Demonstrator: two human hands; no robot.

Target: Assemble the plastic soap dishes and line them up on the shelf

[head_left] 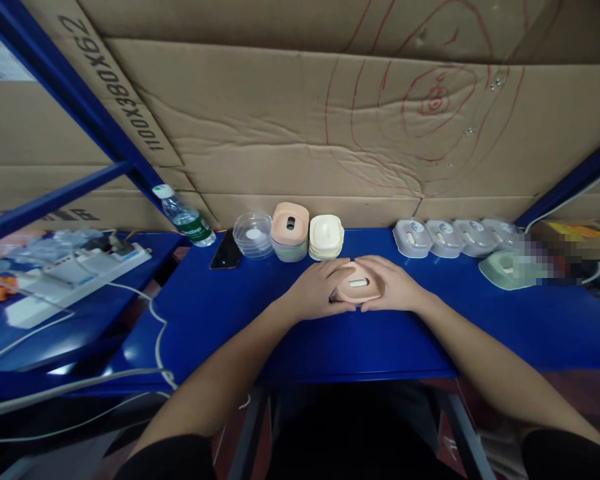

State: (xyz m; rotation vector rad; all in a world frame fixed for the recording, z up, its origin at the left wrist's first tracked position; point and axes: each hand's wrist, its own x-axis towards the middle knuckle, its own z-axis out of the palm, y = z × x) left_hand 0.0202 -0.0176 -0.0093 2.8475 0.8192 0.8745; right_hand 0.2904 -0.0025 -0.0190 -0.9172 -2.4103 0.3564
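Between my hands, low over the front half of the blue table, is a small rounded-square container with a pink lid; a white bar sits in the slot of its top. My left hand wraps the left side and my right hand wraps the right, fingers curved around the rim. Most of the container's body is hidden by the hands. Just behind are a stack of pink lids with a dark slot on top, a stack of cream-coloured square pieces and a stack of clear round-cornered bowls.
Several clear lidded containers line the back right, with a pale green lid before them. A phone and a water bottle lie at the back left. A power strip with white cables is far left. Cardboard walls the back.
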